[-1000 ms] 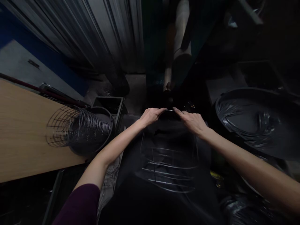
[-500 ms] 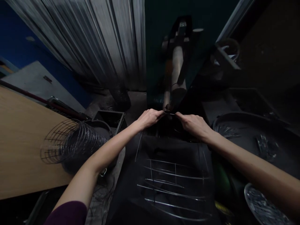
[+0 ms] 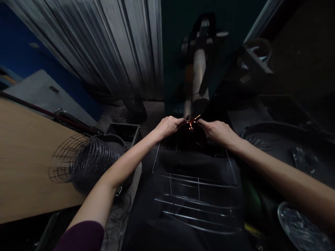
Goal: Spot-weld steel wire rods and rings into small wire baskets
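Wire racks are sitting left of my grip. My left hand is pinching the wire frame's far end, its bars spreading nearer me, below my grip. Sparks are flying between my fingertips, by the machine's tip. My right hand is pinching opposite. Further right, a dish is holding metal pieces.

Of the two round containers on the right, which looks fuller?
The pale-rimmed container at the lower right: shiny pieces cover its visible inside, while the wide dark tray farther off shows much bare floor.
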{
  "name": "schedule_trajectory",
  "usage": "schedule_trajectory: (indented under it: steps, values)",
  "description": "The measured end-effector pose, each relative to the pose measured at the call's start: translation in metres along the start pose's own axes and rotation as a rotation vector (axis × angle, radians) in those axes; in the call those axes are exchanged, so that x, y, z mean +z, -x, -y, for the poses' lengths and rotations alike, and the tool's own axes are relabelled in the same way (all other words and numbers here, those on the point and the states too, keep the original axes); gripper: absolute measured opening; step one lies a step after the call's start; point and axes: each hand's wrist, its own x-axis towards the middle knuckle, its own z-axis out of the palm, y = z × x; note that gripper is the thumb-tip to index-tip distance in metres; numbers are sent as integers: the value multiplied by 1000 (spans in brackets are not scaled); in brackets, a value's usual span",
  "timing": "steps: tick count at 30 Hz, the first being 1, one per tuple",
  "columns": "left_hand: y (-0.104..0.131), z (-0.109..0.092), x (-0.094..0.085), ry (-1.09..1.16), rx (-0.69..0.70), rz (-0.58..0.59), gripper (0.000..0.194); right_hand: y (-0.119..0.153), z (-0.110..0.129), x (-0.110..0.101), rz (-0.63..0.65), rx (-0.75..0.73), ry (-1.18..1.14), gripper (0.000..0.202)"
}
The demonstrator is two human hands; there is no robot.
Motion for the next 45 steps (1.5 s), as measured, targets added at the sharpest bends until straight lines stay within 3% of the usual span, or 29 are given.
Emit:
schedule_trajectory:
  steps: [8,25,29,34,36,38,41,44,45]
  values:
    - [1,0,-4,201,-11,17,32,0,-6,3,-42,-12,-28,36]
    - [5,2,-4,104,-48,-51,27,0,7,-6,-44,69,-125,41]
    - [7,7,-4,153,-43,-65,28,2,-2,-8,-48,54,-285,44]
    - [1,1,2,182,-34,-81,29,21,-26,-3,154,18,-602,37]
    - [5,-3,0,201,-70,-97,28,31,-25,3,141,60,-645,35]
    - [23,-3,-5,290,-102,-120,28,41,-17,9,48,83,-657,33]
    - [83,1,-8,556,-231,-251,30,60,-8,15,-156,101,-669,31]
    - [157,-5,12,869,-579,-401,31,81,-10,12,-296,184,-693,35]
    - [177,-9,24,1001,-706,-291,31,88,-11,10,-325,224,-701,37]
